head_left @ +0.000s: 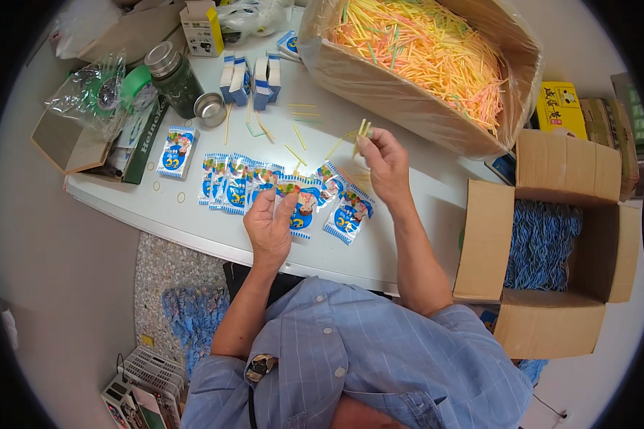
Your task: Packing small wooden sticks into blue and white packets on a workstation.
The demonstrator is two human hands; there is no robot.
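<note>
My left hand (268, 232) pinches a small blue-and-white printed packet (305, 214) by its left side, above the white table. Up and to the right, my right hand (385, 163) is closed on a few thin yellow sticks (361, 131) that poke out past the fingertips. Left of the held packet, several like packets (235, 184) lie overlapping in a row. Another packet (348, 214) rests on the table between my two hands. Loose sticks (299, 136) in yellow, orange and green are scattered beyond my hands.
At the far right a large plastic-lined carton (401, 93) holds a heap of colored sticks. An open cardboard box (485, 243) with blue strips stands at the right. Bundled packet stacks (236, 79), a dark flask (175, 82) and an open box (132, 154) occupy the far left.
</note>
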